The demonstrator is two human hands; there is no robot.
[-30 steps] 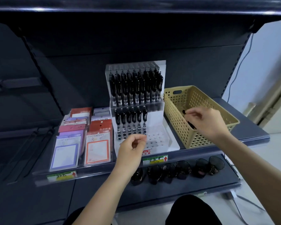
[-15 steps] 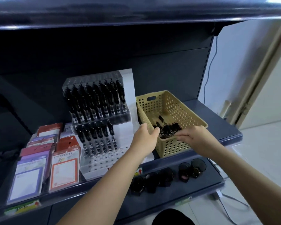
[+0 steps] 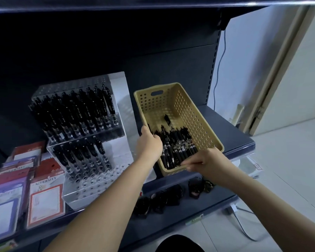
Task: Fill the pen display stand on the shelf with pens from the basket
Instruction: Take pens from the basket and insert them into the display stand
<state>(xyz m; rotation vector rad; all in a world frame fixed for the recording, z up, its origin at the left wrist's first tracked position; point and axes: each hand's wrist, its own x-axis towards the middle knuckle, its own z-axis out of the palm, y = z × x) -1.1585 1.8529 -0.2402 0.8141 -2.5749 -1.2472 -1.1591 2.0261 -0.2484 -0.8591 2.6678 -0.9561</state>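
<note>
Pens (image 3: 175,148) lie heaped at the near end of the tan basket (image 3: 195,113), centre-right of the frame. The left hand (image 3: 149,144) grips its left rim and the right hand (image 3: 205,160) its near rim. The part-filled pen display stand (image 3: 98,179) sits centre-left.

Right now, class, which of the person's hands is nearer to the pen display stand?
Left. The left hand grips the left rim of the basket, beside the pen display stand; the right hand holds its near rim, farther right.
</note>
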